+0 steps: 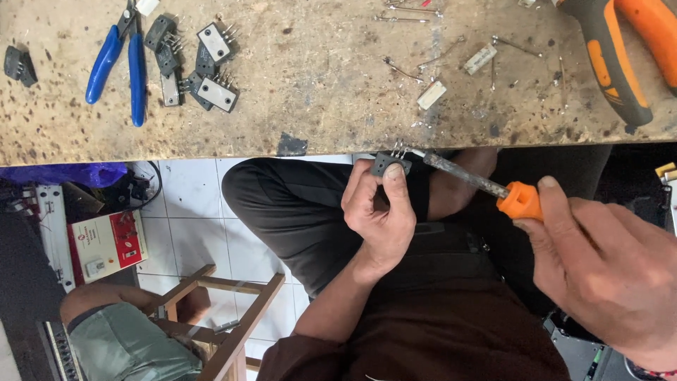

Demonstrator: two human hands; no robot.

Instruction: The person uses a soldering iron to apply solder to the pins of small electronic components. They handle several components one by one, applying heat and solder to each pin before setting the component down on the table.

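left hand [381, 212] pinching a small black transistor [390, 164] while the right hand [599, 261] is bringing a soldering iron [486, 187] to its legs

the left hand's fingers are closing around the transistor's body, holding it just below the edge of the worn workbench [317, 92], metal legs pointing up toward the bench edge. the right hand is gripping the iron by its orange handle, the dark shaft slanting up-left so the tip is meeting the legs or sitting just beside them; actual contact is too fine to tell. on the bench, blue-handled pliers [120, 60] are lying next to a cluster of black and grey transistors [197, 67], with pale block-shaped resistors [455, 76] and clipped wire bits further right, and an orange-and-black power tool [620, 49] at the far right. below, another person's bent arm [106, 303] is showing beside a wooden stool [226, 310].
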